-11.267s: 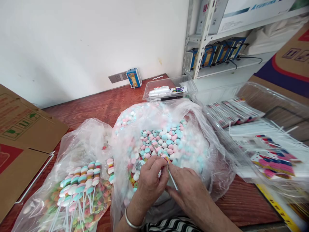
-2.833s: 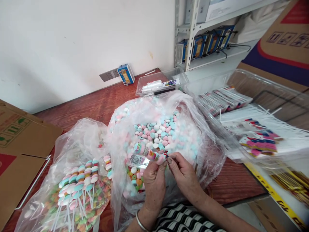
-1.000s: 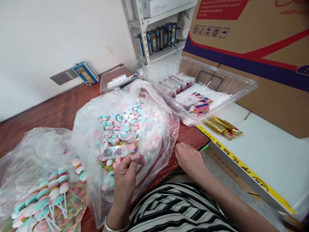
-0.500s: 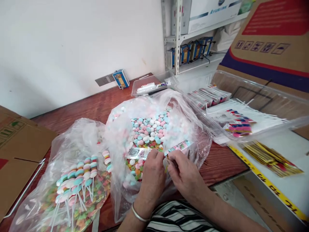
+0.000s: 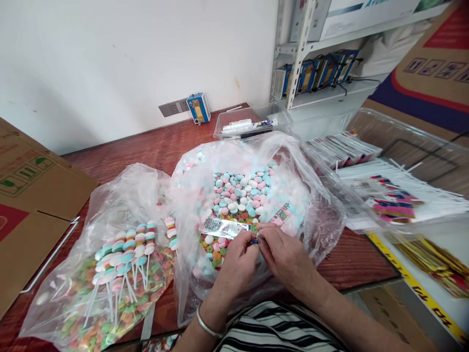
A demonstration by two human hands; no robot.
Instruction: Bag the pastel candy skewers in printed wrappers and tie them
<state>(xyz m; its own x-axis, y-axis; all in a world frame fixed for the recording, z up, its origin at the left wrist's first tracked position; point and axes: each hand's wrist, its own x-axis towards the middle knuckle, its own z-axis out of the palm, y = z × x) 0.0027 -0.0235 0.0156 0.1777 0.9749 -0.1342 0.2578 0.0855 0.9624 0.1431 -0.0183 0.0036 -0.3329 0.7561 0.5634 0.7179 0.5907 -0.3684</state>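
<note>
My left hand is closed, pinching the end of a clear printed plastic wrapper that points left above the candy. Fingertip to fingertip with it, my right hand is pinched shut; what lies between its fingers is mostly hidden. Behind the right hand shows a second printed wrapper; whether that hand holds it I cannot tell. Both hands are over a large open clear bag of pastel candies and small ring gummies. On the bag to the left lie several candy skewers on white sticks.
A clear tray at the right holds white sticks and printed wrappers. Gold packets lie in front of it. A smaller tray stands at the back, near a blue box. A cardboard box is at the left.
The camera view has swung left, so the scene appears shifted right. My fingertips have come closer together. More of the left wrapper's right end shows, and the second wrapper now appears behind my right hand.
</note>
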